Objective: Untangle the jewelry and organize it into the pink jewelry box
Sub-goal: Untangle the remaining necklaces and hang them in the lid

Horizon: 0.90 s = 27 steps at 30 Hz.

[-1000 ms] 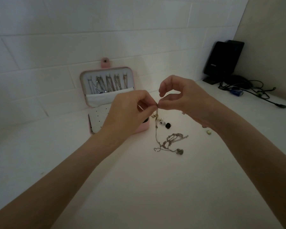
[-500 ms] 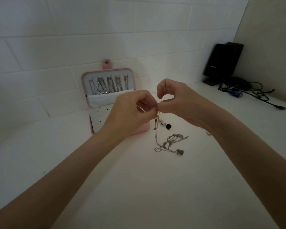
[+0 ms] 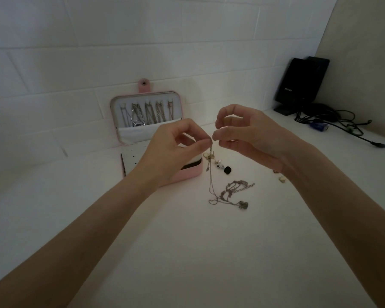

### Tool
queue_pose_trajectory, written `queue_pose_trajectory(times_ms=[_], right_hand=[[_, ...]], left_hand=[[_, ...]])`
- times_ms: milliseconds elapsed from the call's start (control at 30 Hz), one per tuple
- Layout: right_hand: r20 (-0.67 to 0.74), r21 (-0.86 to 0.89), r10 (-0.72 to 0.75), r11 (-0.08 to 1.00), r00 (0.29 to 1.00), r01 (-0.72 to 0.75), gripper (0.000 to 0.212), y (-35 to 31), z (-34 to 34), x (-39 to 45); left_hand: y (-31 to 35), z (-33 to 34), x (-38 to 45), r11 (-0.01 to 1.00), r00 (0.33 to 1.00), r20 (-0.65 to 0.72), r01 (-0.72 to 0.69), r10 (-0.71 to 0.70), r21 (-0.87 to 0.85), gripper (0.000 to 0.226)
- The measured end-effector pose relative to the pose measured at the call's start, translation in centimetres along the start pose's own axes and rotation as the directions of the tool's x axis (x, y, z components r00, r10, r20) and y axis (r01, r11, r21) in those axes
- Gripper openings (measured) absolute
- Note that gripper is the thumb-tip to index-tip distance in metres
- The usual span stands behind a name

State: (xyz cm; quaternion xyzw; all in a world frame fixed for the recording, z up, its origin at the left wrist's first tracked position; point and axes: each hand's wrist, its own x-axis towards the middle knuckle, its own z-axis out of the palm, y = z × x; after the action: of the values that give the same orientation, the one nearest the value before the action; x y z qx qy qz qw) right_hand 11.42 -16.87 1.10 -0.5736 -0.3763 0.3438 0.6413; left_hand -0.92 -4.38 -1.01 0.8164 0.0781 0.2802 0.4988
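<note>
Nearest us, bare counter gives open room between our forearms. Just beyond lies the tangle of chains, one thin chain rising from it. Our left hand pinches its top end; our right hand curls beside it, fingertips nearly touching, though we cannot tell whether its grip has the strand. Held high, the chain likely hangs straight so knots show. Small earrings sit behind. Farther, the pink jewelry box stands open against the wall, necklaces hung in its lid. Cables crowd the far right corner.
</note>
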Motion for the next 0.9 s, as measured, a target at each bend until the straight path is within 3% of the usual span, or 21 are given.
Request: queue_pose_trajectory(times_ms=[333,733,900], right_hand=[[-0.018,-0.334,0.002,0.943,1.000,-0.007,0.033,-1.0,0.3,-0.1],[0.015,-0.449,0.052,0.893,0.999,-0.040,0.030,-0.8,1.0,0.0],[0.024,-0.461,0.059,0.886,0.998,-0.041,0.030,-0.6,1.1,0.2]], left_hand=[[-0.1,-0.1,0.0,0.986,0.999,0.003,-0.041,0.041,0.160,0.012],[-0.1,0.2,0.1,0.949,0.989,0.049,-0.146,0.137,0.280,0.010],[-0.4,0.0,0.3,0.958,0.992,0.072,-0.120,0.105,0.259,0.014]])
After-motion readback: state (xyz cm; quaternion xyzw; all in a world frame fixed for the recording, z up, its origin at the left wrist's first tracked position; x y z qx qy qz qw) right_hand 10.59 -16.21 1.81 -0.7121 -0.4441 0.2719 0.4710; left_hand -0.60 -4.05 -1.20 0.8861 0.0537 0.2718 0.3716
